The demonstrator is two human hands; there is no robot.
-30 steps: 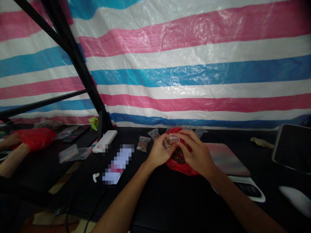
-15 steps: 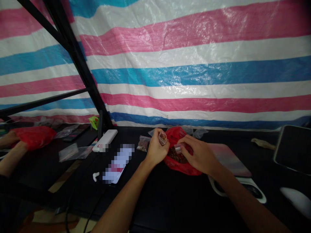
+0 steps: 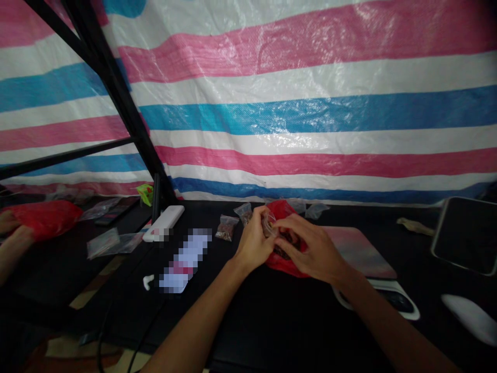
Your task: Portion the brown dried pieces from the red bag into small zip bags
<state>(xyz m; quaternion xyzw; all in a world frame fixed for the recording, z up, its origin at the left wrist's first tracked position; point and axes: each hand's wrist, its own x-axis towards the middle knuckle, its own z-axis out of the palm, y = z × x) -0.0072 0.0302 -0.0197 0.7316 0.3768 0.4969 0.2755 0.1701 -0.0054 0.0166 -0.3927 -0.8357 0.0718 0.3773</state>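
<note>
My left hand [image 3: 254, 241] and my right hand [image 3: 308, 248] meet over an open red plastic bag [image 3: 285, 261] of small brown pieces on the black table [image 3: 272, 321]. Both hands pinch a small clear pouch [image 3: 268, 224] between their fingertips, just above the red bag's mouth. Two small filled clear pouches [image 3: 227, 228] lie on the table just left of my left hand.
A white power bank [image 3: 163, 224], a blurred-out flat item [image 3: 185, 260] and a white earbud [image 3: 148, 282] lie to the left. Another person's hands [image 3: 13, 241] hold a second red bag [image 3: 42, 217] at far left. A pink pad [image 3: 359, 252], a white mouse [image 3: 468, 316] and a dark tablet [image 3: 464, 235] sit right.
My hands had drawn apart half a second ago, the left one lifting the pouch alone. Now they have come together again on the pouch over the red bag.
</note>
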